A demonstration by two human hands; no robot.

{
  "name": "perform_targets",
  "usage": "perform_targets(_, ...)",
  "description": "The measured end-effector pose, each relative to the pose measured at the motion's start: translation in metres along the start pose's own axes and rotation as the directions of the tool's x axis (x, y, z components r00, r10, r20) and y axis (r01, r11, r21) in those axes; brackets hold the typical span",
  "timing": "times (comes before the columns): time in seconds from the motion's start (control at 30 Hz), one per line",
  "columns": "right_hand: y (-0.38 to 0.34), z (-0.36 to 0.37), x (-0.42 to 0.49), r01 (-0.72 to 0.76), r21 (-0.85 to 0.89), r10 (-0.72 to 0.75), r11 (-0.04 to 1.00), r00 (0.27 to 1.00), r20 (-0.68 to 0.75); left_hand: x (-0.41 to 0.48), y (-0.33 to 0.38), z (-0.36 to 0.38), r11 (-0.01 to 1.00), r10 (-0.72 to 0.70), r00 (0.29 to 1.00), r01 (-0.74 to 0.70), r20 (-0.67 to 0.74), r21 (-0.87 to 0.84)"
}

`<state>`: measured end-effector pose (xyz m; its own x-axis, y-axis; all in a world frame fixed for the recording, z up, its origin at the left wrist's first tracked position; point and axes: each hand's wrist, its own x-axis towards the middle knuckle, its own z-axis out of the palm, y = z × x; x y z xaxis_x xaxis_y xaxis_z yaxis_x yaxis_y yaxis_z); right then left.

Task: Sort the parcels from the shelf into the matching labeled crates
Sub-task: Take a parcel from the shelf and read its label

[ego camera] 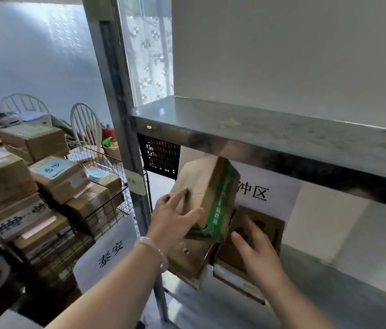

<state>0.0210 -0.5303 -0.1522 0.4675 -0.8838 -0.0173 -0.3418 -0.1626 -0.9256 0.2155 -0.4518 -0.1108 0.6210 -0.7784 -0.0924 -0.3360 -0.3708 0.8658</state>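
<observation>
— Parcel (211,186) with the green edge, tilted on top of another carton (187,257), under the steel shelf (282,150).
— yep, left hand (175,217) flat on its face, fingers spread. right hand (258,252) open against the brown box (267,224) beside it. wire crate (113,162) off left.

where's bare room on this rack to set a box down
The upper shelf is bare from the post rightward. The lower shelf is bare right of the brown box. Crowded: its left end, and the wire crate, stacked with boxes.
</observation>
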Motion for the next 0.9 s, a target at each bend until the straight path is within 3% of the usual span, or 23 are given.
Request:
perform_targets(0.03,-0.004,0.002,0.002,-0.056,0.128,0.05,0.99,0.998,0.048,-0.007,-0.002,-0.007,0.976,-0.027,0.999,0.032,0.022,-0.214)
perform_targets(0.1,-0.011,0.01,0.003,-0.214,0.315,0.158,0.925,0.968,0.193,-0.024,-0.007,-0.02,0.837,-0.078,0.992,0.12,0.102,-0.534)
perform_targets(0.2,-0.02,0.028,-0.002,-0.251,0.41,0.095,0.877,0.927,0.364,-0.047,-0.023,-0.031,0.699,-0.14,0.977,0.212,0.159,-0.683)
perform_targets(0.3,-0.032,0.046,-0.012,-0.172,0.508,-0.043,0.844,0.922,0.384,-0.067,-0.035,-0.041,0.587,-0.194,0.967,0.248,0.164,-0.771)
perform_targets(0.4,-0.039,0.059,-0.018,-0.044,0.518,-0.123,0.855,0.951,0.283,-0.085,-0.042,-0.059,0.67,-0.189,0.982,0.106,-0.03,-0.735)
perform_targets(0.47,-0.044,0.07,-0.021,0.086,0.424,-0.199,0.902,0.952,0.231,-0.096,-0.044,-0.071,0.759,-0.128,0.981,0.001,-0.147,-0.651)
perform_targets(0.6,-0.055,0.097,-0.028,0.303,0.244,-0.356,0.921,0.91,0.213,-0.119,-0.048,-0.086,0.88,-0.018,0.968,-0.104,-0.252,-0.463)
perform_targets(0.73,-0.07,0.122,-0.035,0.473,0.183,-0.507,0.862,0.822,0.26,-0.139,-0.061,-0.107,0.901,-0.087,0.939,-0.068,-0.333,-0.428)
perform_targets(0.9,-0.093,0.152,-0.049,0.516,0.266,-0.58,0.814,0.709,0.402,-0.165,-0.077,-0.138,0.773,-0.19,0.903,-0.105,-0.386,-0.626)
